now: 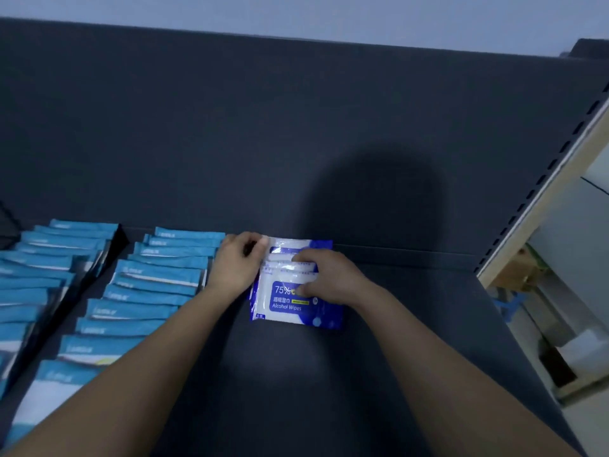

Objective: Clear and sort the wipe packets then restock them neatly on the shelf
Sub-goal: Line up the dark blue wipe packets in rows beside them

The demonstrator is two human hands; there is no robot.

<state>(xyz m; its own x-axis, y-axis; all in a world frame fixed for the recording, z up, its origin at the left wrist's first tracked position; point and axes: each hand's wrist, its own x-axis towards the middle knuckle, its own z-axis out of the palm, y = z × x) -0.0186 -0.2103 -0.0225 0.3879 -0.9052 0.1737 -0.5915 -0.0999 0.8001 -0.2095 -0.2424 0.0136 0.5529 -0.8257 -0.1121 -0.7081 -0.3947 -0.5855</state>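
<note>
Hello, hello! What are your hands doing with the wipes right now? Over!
Left hand and right hand both on alcohol wipes stack. Stack flat on shelf, beside teal packet rows. Nothing in the way.

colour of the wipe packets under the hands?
White with dark blue panels, on the alcohol wipe packets; head view.

The front packet (294, 300) of the white and blue pile has words you can read. Big white numbers on its blue patch say "75%". Under the numbers there is a line of Chinese letters, and below that it says "Alcohol Wipes". A small yellow strip sits just right of the Chinese letters, but its print is too tiny to read. The teal packets (155, 275) to the left of this packet have a small white logo, too blurry to read.
</note>
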